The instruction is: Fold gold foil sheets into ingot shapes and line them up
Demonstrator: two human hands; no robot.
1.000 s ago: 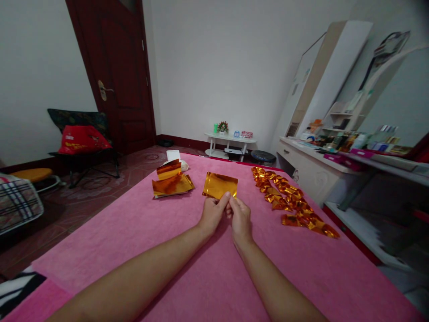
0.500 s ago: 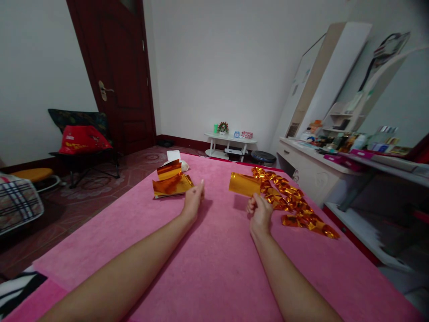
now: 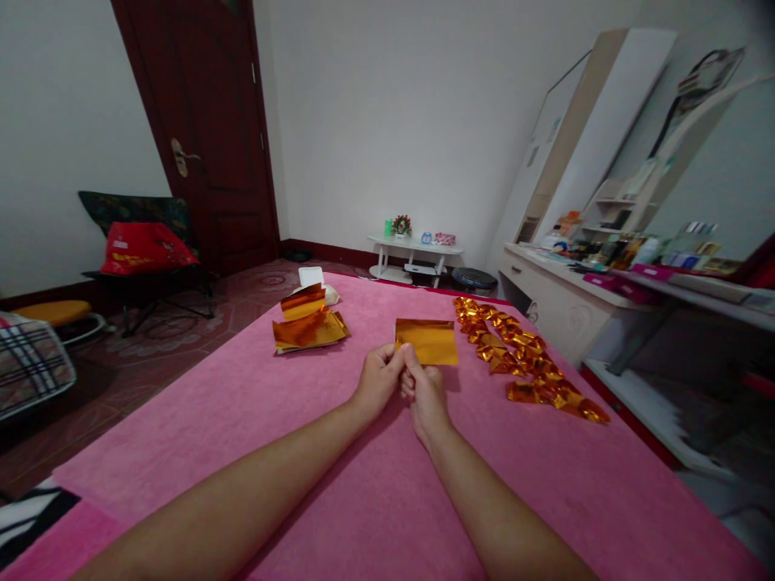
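A flat sheet of gold foil paper (image 3: pixel 431 340) is held up over the pink cloth (image 3: pixel 357 484). My right hand (image 3: pixel 425 389) pinches it near its lower left corner. At that same corner, the closed fingers of my left hand (image 3: pixel 383 375) meet the right thumb and grip the sheet's edge. To the left lies a loose stack of gold foil sheets (image 3: pixel 312 332), with a folded sheet (image 3: pixel 303 303) standing just behind it. On the right, several folded gold foil pieces (image 3: pixel 514 343) lie in rows.
Behind the stack sits a small white open container (image 3: pixel 312 277). A dressing table (image 3: pixel 560 286) crowded with bottles runs along the right. A low white table (image 3: pixel 415 244) stands at the far wall. At left, a folding chair (image 3: pixel 136 210) holds a red bag (image 3: pixel 145 248).
My left hand has moved right, away from the stack, to the foil sheet. My right hand has brought the sheet left towards it, and both hands now meet at its corner.
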